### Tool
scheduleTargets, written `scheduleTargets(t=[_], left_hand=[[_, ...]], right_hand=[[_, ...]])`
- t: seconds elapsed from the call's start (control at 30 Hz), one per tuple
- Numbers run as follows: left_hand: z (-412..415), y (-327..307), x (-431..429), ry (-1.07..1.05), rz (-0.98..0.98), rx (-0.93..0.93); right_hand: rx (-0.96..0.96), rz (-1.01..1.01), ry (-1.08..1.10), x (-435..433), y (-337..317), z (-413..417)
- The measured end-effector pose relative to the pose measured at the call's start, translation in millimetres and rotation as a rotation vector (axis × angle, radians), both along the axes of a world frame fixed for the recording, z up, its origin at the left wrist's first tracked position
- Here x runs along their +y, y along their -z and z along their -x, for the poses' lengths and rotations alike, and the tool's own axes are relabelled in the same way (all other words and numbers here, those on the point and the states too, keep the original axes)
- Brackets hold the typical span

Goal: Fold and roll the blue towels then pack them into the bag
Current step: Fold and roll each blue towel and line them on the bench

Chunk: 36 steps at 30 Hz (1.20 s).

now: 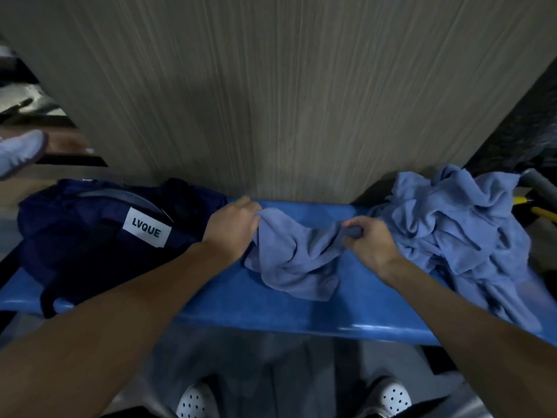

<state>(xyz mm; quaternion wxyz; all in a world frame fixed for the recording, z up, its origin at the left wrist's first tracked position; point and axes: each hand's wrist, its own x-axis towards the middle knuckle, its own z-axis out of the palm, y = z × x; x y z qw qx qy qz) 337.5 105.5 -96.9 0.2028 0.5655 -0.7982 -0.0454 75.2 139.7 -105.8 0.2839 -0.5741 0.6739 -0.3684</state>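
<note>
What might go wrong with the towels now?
The pile of towels spills over the front edge of the blue bench on the right, so tugging nearby cloth might drag some onto the floor. The towel that the left hand and right hand pinch is bunched and wrinkled. Folded like that, it would likely roll up lumpy and fit the bag badly.

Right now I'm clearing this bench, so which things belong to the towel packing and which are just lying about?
Job: blue towel, gripped by left hand and right hand; towel pile; navy bag; blue bench under them.
Lying about: yellow object and grey tube beside the pile; pale shoe, far left.
</note>
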Motion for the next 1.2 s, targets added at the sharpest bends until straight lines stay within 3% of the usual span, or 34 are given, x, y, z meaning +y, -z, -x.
scheduleTargets(t=[0.17,0.53,0.83,1.03,1.2], left_hand=[[-6,-43,-3,0.108,0.077,0.075],[-7,-95,14,0.129,0.152,0.258],[0,-19,33,0.166,-0.024,0.280],[3,45,47,0.020,-0.202,0.308],[13,64,53,-0.171,-0.290,0.331]], right_hand=[[0.207,0.146,-0.038,4,-36,7],[-0.090,0.239,0.079,32,-93,22],[-0.048,0.160,0.143,54,-37,31],[-0.053,0.054,0.173,57,4,39],[-0.069,0.037,0.170,53,14,41]])
